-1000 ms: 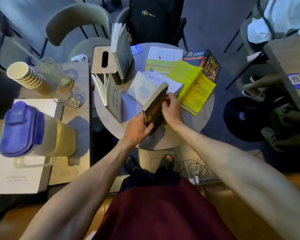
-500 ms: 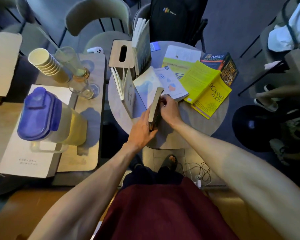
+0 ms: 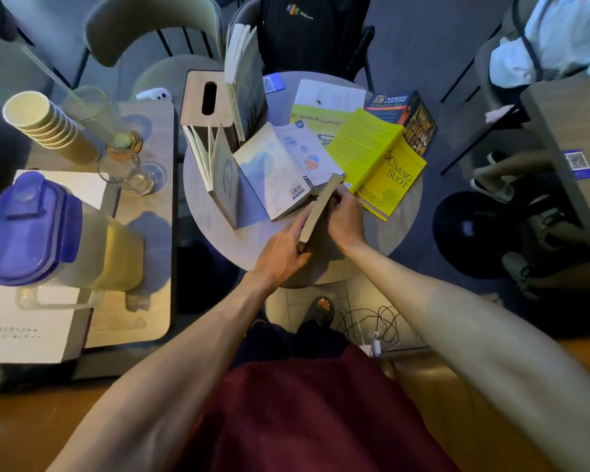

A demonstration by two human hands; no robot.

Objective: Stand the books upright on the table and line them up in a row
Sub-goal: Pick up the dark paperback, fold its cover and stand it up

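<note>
We had the dark book (image 3: 321, 209) on its edge at the near side of the round table (image 3: 402, 229), page block facing up! Our left hand (image 3: 281, 252) pressed flat against its left cover, fingers wrapped at the near corner; our right hand (image 3: 344, 219) clasped the other side. Two books stood beyond already: the pale one (image 3: 223, 178), pages fanned, and the grey one (image 3: 247, 93) by the wooden tissue box (image 3: 201, 100). Flat nearby lay the light book (image 3: 273, 175) and the yellow book (image 3: 380, 158).
</note>
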